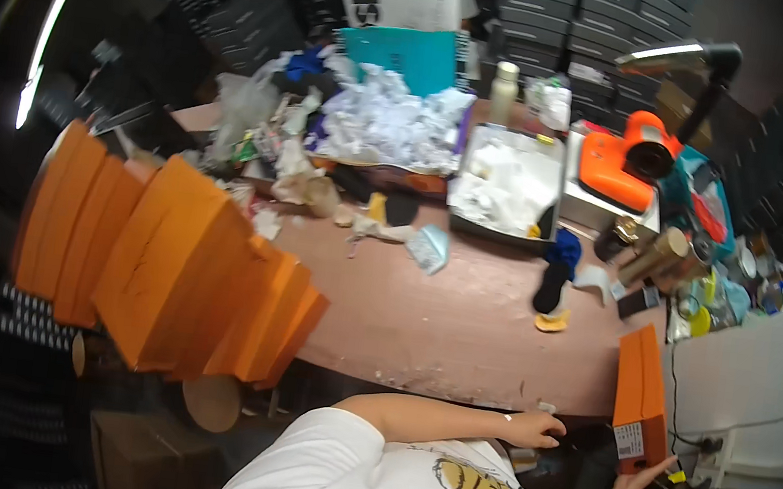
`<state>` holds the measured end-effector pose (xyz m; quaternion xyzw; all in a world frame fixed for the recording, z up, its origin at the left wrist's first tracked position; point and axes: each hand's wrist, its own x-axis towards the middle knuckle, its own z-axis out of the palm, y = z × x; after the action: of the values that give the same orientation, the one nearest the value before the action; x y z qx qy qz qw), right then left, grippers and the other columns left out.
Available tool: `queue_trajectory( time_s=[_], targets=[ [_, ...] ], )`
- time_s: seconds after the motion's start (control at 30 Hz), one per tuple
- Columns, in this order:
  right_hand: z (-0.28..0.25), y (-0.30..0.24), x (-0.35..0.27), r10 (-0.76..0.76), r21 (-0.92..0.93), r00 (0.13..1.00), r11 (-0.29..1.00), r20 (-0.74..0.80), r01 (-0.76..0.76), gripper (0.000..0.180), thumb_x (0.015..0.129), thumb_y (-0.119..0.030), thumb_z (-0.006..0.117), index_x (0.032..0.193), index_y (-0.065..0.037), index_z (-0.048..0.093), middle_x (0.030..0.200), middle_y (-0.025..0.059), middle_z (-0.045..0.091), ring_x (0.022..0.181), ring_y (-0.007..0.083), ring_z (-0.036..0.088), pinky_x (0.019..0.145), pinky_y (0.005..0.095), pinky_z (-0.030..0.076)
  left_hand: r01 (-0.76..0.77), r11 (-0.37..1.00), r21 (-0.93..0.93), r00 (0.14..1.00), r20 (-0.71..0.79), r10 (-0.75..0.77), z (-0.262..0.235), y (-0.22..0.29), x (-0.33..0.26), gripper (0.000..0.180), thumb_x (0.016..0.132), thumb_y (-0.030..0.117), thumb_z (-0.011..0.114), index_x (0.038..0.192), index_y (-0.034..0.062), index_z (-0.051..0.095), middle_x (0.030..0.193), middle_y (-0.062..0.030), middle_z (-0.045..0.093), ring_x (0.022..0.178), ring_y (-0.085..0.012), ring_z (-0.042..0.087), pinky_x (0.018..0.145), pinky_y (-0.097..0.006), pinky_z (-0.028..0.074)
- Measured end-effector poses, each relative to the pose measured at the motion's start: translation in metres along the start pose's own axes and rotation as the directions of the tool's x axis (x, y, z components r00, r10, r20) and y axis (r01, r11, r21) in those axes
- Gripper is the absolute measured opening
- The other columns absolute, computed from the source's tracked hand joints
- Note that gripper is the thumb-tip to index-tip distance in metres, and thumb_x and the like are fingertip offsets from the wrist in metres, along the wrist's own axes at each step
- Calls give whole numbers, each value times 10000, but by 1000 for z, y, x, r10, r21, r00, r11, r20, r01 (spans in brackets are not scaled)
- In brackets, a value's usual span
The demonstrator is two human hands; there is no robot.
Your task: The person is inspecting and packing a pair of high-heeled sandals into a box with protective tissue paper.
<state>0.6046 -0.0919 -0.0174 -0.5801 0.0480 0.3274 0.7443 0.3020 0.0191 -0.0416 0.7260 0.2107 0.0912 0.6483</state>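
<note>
At the right, my right hand [642, 483] grips the lower end of an orange box [640, 387] with a white label on its near end. The box stands tilted beside the table's right edge. My left arm lies bent across my front. My left hand [535, 429] hovers by the table's near edge, apart from the box, its fingers loosely bent and nothing seen in them. At the left, several orange boxes [178, 267] stand stacked at a slant.
The brown table [402, 319] holds a tray heaped with crumpled white paper [392, 122], a box lid of white paper [508, 186], a bottle [503, 92], an orange device [628, 161] and a lamp [664, 58]. Dark boxes [537, 13] line the back; a cable [676, 377] hangs right.
</note>
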Motion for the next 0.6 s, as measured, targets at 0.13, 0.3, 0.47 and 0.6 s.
queue_trajectory(
  time_s=[0.13,0.3,0.47,0.6],
  targets=[
    [12,21,-43,142,-3,990,990,-19,-142,1002,688,-854,430,1438,-203,294,1490,112,239,1362,381,197,987,703,140,13,995,-99,984,-174,-30,-41,0,-44,357,883,211,585,1140,-38,567,1061,-193,634,947,-261,631,831,-358,489],
    [-31,121,-22,326,178,944,927,52,-330,691,765,-688,580,1237,-188,505,1286,62,451,1128,291,442,970,553,360,145,961,-233,858,-455,-240,-78,-42,-144,346,916,200,560,1199,2,577,1119,-129,634,948,-191,614,810,-300,500],
    [-26,115,23,280,284,951,930,-134,-234,585,850,-592,547,1225,-143,521,1233,86,493,1034,282,478,905,526,414,224,870,-438,723,-524,-450,-65,-100,-206,309,909,186,578,1147,-10,590,1066,-117,641,966,-195,610,865,-302,463],
    [48,49,19,-576,-728,792,629,-202,272,611,894,-406,574,1346,-30,408,1330,202,440,1217,346,436,971,459,398,322,853,-411,683,-523,-510,-64,-92,-230,313,917,195,579,1160,-2,575,1035,-103,626,930,-174,614,810,-286,485]
  ],
)
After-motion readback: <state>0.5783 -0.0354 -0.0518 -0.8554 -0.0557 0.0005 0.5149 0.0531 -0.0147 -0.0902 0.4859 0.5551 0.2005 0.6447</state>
